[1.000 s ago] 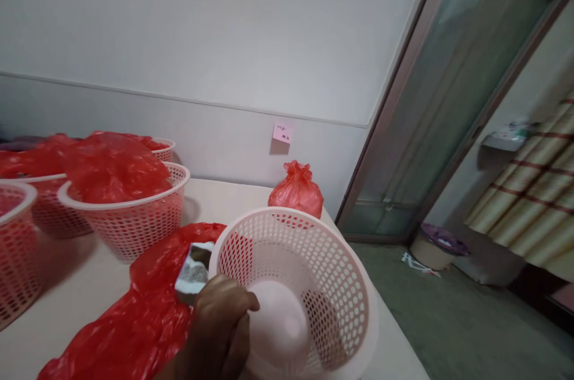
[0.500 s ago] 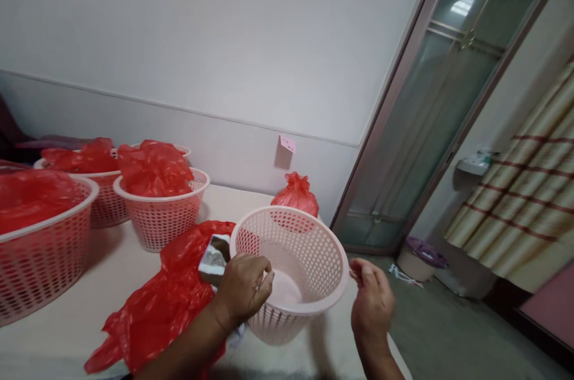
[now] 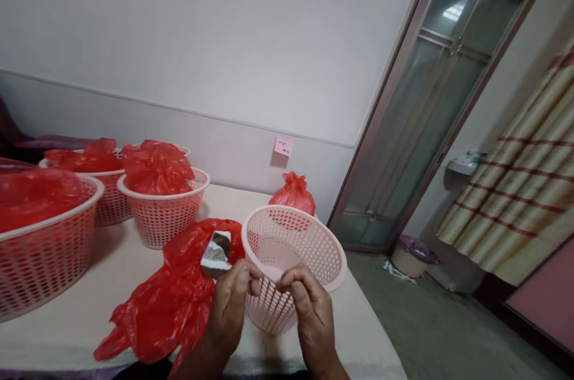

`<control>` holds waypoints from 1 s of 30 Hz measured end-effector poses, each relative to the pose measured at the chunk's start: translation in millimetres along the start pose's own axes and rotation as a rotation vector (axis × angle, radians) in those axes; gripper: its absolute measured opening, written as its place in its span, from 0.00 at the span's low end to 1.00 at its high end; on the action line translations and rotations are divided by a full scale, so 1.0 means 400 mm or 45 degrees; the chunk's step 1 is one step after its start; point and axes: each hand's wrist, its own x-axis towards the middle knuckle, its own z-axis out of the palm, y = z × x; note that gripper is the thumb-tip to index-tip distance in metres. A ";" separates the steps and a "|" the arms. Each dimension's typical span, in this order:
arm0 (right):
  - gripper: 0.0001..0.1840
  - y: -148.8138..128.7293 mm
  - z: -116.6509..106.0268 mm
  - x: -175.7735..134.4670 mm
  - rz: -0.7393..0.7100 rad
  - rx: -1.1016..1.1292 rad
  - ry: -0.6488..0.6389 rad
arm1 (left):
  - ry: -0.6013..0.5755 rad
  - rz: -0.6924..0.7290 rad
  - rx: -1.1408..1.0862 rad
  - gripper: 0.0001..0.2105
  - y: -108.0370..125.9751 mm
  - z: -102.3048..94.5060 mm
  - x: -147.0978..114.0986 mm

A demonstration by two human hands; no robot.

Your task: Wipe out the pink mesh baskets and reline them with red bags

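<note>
A pale pink perforated plastic basket (image 3: 329, 251) stands on the table in front of me, with bare inner walls and floor showing. My left hand (image 3: 231, 302) is closed in a pinch at its near left rim. Close beside it, my right hand (image 3: 311, 314) is also pinched, thumb against curled fingers, in front of the near rim. Whatever the fingertips hold is too small to make out. Left of my left hand, a crumpled red plastic bag (image 3: 165, 296) lies flat. A small white, grey and brown block-like piece (image 3: 217, 253) rests on it.
At the left stand several pink baskets (image 3: 164, 212) holding red plastic bags. A tied red bag (image 3: 292, 193) sits behind the near basket. A pink note (image 3: 283, 146) is stuck to the wall. Beyond the table's right edge are a bin (image 3: 411, 257), a glass door (image 3: 430, 128) and a curtain (image 3: 515, 188).
My right hand has moved left from the basket's right rim to its near side, beside my left hand. My left hand has dropped slightly. The basket has shifted a little.
</note>
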 end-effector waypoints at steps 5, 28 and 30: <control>0.24 0.012 0.051 -0.008 0.156 0.234 -0.084 | 0.102 -0.393 -0.335 0.25 -0.011 -0.026 -0.058; 0.43 -0.009 0.168 -0.080 0.495 0.528 -0.277 | -0.044 -0.717 -0.508 0.38 0.092 -0.171 -0.160; 0.43 -0.020 0.171 -0.083 0.498 0.523 -0.280 | -0.045 -0.712 -0.508 0.38 0.099 -0.173 -0.163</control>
